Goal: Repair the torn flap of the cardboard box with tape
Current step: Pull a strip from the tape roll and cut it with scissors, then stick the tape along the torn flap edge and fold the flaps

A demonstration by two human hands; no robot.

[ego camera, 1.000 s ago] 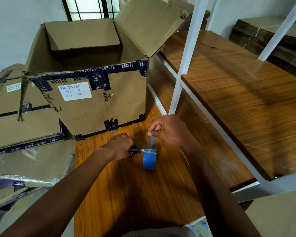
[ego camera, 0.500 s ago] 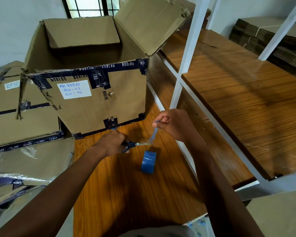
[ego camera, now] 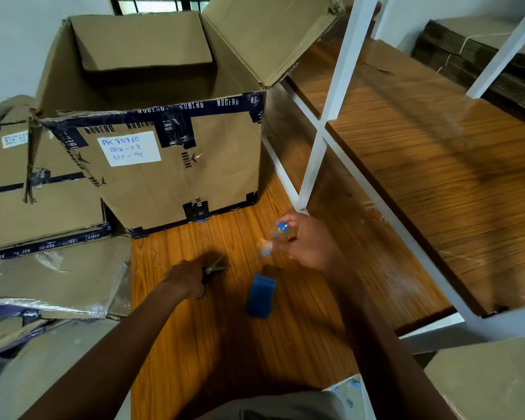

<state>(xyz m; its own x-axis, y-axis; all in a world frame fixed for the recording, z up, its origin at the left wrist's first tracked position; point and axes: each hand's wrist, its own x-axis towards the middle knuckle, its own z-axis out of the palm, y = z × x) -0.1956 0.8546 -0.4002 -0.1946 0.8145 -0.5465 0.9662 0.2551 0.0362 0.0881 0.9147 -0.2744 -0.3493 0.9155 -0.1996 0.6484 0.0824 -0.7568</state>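
Your right hand [ego camera: 308, 242] pinches the cut tape strip [ego camera: 274, 237]; the cardboard box [ego camera: 176, 165] lies at eleven o'clock, nearer it than your left hand [ego camera: 186, 278], gripping the scissors [ego camera: 214, 268].

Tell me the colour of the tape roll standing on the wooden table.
Blue; the tape roll shows in the head view.

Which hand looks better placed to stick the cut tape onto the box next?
Right. The right hand already pinches the cut tape strip and sits nearer the cardboard box; the left hand holds scissors low on the table.
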